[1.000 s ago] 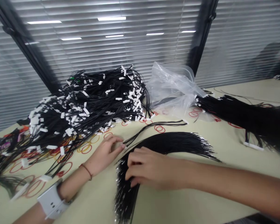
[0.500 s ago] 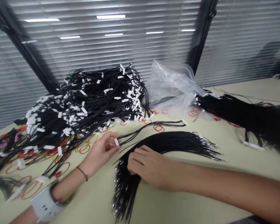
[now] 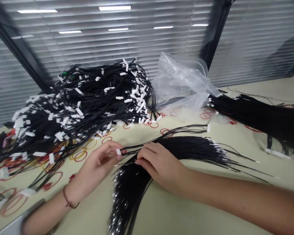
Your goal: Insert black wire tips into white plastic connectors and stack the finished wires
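Between thumb and fingers, my left hand (image 3: pixel 104 158) pinches a small white connector (image 3: pixel 118 152). Thin black wires run from it to the right, ending in another white connector (image 3: pixel 208 127). My right hand (image 3: pixel 159 163) is closed in a pinch close to the first connector, over the bend of a thick bundle of black wires (image 3: pixel 183 148); a thin wire tip seems to be between its fingertips. Silvery metal tips show at both ends of the bundle, at the lower middle and at the right.
A large heap of black cables with white connectors (image 3: pixel 105 98) lies at the back left. Behind stand a clear plastic bag (image 3: pixel 181 85) and window blinds (image 3: pixel 137 42). Another black wire bundle (image 3: pixel 264 114) is at the right. Red and yellow bands lie on the table (image 3: pixel 176 209).
My right hand has lifted from inside the bundle and come nearer the connector in my left hand. A few wires now stick out past the bundle's right end. The view has shifted slightly.
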{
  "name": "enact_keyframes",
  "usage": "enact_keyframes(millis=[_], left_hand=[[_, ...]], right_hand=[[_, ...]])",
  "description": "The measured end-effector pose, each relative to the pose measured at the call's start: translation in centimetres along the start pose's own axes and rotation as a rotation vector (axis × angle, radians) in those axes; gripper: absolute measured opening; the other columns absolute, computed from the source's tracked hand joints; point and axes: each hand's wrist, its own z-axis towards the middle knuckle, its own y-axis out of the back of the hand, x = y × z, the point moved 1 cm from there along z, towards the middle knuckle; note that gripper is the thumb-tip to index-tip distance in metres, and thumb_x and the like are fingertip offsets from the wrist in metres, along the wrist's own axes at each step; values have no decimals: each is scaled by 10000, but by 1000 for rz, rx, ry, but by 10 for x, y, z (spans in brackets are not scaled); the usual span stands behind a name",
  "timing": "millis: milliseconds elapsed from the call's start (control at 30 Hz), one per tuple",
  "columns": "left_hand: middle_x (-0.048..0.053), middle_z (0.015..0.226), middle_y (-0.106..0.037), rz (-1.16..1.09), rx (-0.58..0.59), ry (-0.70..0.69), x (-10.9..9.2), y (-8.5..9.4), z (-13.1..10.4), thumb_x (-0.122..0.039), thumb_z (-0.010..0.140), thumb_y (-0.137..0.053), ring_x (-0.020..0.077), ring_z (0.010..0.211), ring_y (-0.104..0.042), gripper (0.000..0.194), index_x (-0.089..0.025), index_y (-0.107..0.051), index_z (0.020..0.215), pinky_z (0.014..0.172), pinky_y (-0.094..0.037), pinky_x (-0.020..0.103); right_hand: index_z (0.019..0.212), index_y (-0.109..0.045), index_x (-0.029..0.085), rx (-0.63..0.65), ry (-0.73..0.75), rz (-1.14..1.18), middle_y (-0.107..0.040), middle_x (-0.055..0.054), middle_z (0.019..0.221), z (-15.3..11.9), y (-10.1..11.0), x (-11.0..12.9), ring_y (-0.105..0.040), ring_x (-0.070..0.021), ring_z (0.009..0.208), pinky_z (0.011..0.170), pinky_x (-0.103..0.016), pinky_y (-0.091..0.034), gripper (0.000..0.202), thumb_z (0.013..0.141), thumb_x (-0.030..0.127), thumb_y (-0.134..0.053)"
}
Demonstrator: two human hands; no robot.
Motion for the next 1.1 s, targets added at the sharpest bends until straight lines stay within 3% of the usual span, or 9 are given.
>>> enact_keyframes(millis=[100, 233, 333, 467, 733, 1100], left_hand=[[-1, 786, -608, 47, -10, -24, 0, -1, -2, -266, 773, -566, 177, 778, -585, 113, -255, -540, 883, 700, -468, 308], [3, 798, -608, 96, -15, -19, -3, -4, -5, -247, 773, -575, 175, 774, -587, 118, -235, -541, 885, 718, -466, 302], [31, 911, -644, -17, 82, 64, -6, -7, -6, -206, 799, -552, 166, 860, -585, 170, -212, -515, 965, 768, -457, 282], [40, 928, -659, -175, 108, 140, -6, -10, -6, -156, 793, -570, 140, 885, -585, 179, -181, -532, 966, 770, -453, 226], [13, 867, -688, -301, 199, 148, -7, -12, -5, -77, 792, -566, 94, 811, -607, 147, -172, -542, 901, 718, -441, 166], [-11, 839, -713, -333, 193, 231, -7, -12, -7, -74, 768, -604, 81, 880, -628, 149, -183, -568, 863, 734, -442, 121]], right_hand=[[857, -568, 162, -9, -51, 29, -581, -30, 802, -1, -2, -4, -508, -133, 771, 710, -260, -392, 189, 873, 149, -380], [867, -565, 180, -33, -75, 86, -587, -15, 835, -2, -1, -5, -505, -122, 801, 738, -263, -384, 175, 873, 177, -391], [796, -532, 178, -27, -118, 113, -572, 7, 786, -1, 1, -5, -489, -109, 761, 701, -248, -369, 121, 856, 212, -433], [747, -511, 172, -17, -169, 98, -556, 11, 746, -2, 0, -6, -481, -107, 717, 648, -239, -353, 146, 857, 239, -444], [775, -565, 182, -36, -122, 8, -564, 21, 750, -2, -3, -7, -489, -109, 680, 663, -264, -339, 189, 870, 240, -413], [726, -551, 185, -80, -120, 17, -576, 47, 694, -5, -3, -7, -458, -96, 626, 637, -259, -294, 188, 857, 245, -431]])
